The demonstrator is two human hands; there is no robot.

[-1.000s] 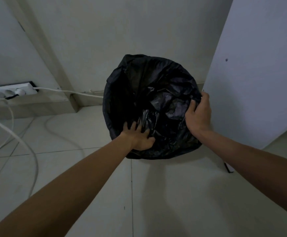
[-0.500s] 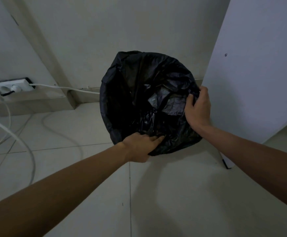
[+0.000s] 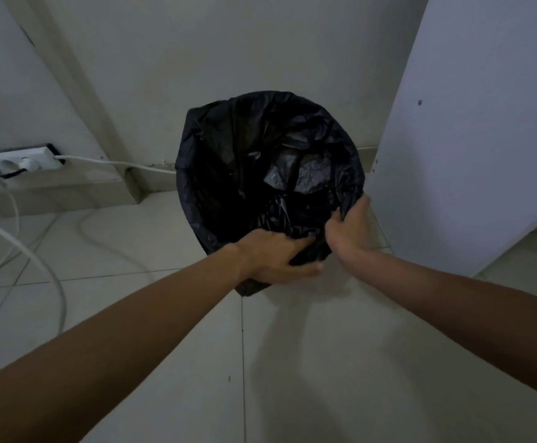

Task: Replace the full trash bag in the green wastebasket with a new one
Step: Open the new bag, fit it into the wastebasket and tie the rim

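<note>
Black trash bag, at 12 o'clock by the wall, is gripped at its near rim by both hands.
A power strip is seen at its 9 o'clock. The 6 o'clock edge is pinched by curled fingers of the left hand; the 4 o'clock edge is bunched in closed fingers of the right hand, beside a white panel.

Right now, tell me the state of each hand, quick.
Left hand: closed, gripping the near edge of the black trash bag.
Right hand: closed, gripping the same bag's edge on the right.
</note>
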